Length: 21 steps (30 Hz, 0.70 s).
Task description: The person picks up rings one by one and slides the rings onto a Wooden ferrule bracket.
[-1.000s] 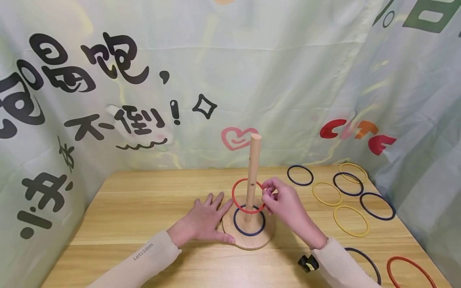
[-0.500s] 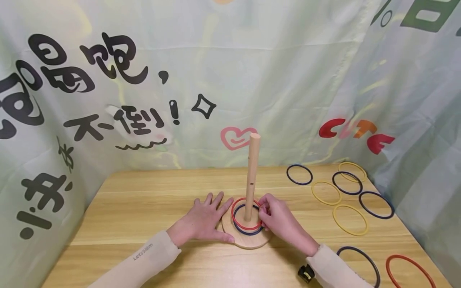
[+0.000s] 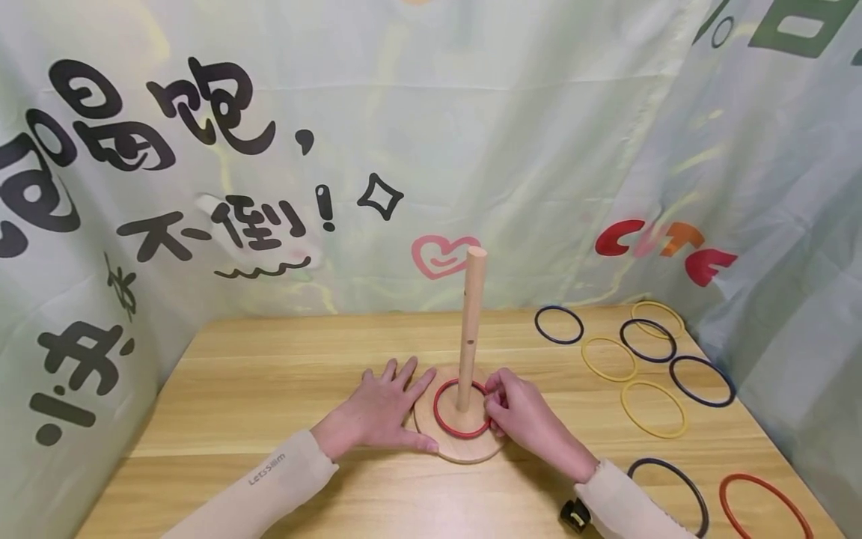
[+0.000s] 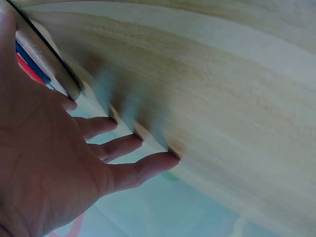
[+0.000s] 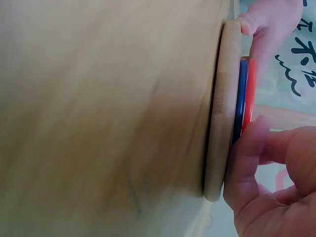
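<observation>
As our right grip (image 3: 521, 408) pinches the red ring (image 3: 462, 436) low around the wooden post (image 3: 471, 329), our left grip (image 3: 378, 413), fingers spread and holding nothing, rests on the table (image 3: 269, 382), thumb touching the round base (image 3: 465, 451). Nearly hidden from above, the blue ring (image 5: 242, 91) shows its edge beneath in our right wrist view. We see a second red ring (image 3: 765, 483) and a dark ring (image 3: 690, 483) cropped below; we cannot identify the small black object (image 3: 575, 515) beside our sleeve (image 3: 622, 498).

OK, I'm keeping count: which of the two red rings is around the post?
The red ring low on the post, over a blue ring and by the right hand; the other red ring lies on the table.
</observation>
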Each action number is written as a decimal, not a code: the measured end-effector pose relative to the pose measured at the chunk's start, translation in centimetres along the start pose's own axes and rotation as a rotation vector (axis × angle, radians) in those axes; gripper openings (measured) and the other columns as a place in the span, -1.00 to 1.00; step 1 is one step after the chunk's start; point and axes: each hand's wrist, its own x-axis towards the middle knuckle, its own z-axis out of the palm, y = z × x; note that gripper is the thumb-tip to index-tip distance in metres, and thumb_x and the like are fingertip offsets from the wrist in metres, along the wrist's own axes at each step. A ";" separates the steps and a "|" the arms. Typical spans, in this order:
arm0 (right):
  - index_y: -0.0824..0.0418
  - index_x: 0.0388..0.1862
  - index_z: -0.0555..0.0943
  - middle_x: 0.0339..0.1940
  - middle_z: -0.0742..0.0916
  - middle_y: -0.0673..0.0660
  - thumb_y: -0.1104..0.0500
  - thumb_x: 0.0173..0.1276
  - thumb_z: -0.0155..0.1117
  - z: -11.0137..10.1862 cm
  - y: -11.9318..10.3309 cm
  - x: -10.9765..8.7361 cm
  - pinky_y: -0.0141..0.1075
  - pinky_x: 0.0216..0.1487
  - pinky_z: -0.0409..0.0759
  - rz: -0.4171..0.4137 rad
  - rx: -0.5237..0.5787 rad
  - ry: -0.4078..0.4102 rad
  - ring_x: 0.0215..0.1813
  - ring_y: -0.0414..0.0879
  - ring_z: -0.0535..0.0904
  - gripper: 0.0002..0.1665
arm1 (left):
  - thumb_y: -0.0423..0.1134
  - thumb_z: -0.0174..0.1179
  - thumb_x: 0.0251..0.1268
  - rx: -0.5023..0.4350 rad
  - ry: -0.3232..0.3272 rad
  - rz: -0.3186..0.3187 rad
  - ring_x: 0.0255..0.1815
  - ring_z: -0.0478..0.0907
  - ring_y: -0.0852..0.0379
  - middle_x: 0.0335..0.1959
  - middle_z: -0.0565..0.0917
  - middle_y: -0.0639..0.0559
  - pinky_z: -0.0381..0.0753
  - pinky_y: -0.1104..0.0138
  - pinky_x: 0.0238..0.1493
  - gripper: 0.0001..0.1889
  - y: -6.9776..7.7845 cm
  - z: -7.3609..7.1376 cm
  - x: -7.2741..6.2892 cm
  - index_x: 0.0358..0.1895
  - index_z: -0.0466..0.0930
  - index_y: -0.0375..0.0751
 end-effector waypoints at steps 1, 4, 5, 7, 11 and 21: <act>0.35 0.00 0.55 -0.52 0.63 0.05 0.44 0.55 0.27 -0.1 0.0 -0.1 -0.33 -0.54 0.56 0.002 0.004 -0.006 -0.57 -0.10 0.59 -0.87 | 0.79 0.07 0.16 0.002 -0.001 -0.003 0.63 0.18 -0.56 0.75 0.11 -0.36 0.38 -0.50 0.30 0.32 0.0 -0.1 0.0 0.83 0.02 0.01; 0.37 0.09 0.54 -0.50 0.64 0.05 0.40 0.56 0.29 -0.6 0.0 -0.6 -0.33 -0.50 0.57 0.015 -0.001 -0.005 -0.53 -0.10 0.60 -0.80 | 0.78 0.10 0.16 0.001 0.004 -0.003 0.62 0.20 -0.57 0.74 0.13 -0.35 0.40 -0.49 0.29 0.31 0.0 -0.3 -0.2 0.82 0.05 0.01; 0.37 0.11 0.54 -0.49 0.64 0.04 0.38 0.55 0.31 -0.9 0.1 -1.0 -0.33 -0.49 0.57 0.015 -0.011 0.002 -0.52 -0.11 0.59 -0.77 | 0.78 0.09 0.16 0.004 0.005 -0.002 0.62 0.20 -0.57 0.75 0.13 -0.35 0.40 -0.49 0.29 0.31 0.0 -0.3 -0.2 0.83 0.04 0.02; 0.38 0.16 0.55 -0.47 0.65 0.02 0.36 0.53 0.35 -1.8 0.3 -1.8 -0.32 -0.46 0.57 0.017 -0.045 0.024 -0.51 -0.13 0.59 -0.70 | 0.78 0.08 0.17 0.002 0.009 0.002 0.62 0.20 -0.58 0.75 0.12 -0.35 0.40 -0.49 0.29 0.30 0.0 -0.3 -0.1 0.83 0.03 0.03; 0.38 0.19 0.58 -0.37 0.66 0.01 0.32 0.50 0.46 -4.2 1.3 -4.1 -0.31 -0.38 0.62 0.000 -0.095 0.083 -0.43 -0.16 0.60 -0.62 | 0.78 0.08 0.17 -0.002 0.012 0.007 0.61 0.20 -0.58 0.75 0.12 -0.35 0.39 -0.50 0.28 0.30 0.0 -0.2 -0.1 0.83 0.03 0.02; 0.28 0.04 0.68 -0.28 0.70 -0.02 0.22 0.51 0.51 -10.2 4.1 -9.6 -0.33 -0.29 0.61 0.075 -0.288 0.239 -0.30 -0.24 0.60 -0.75 | 0.77 0.08 0.18 0.007 0.004 0.004 0.62 0.21 -0.56 0.75 0.13 -0.35 0.40 -0.49 0.29 0.30 0.1 -0.2 -0.1 0.83 0.03 0.00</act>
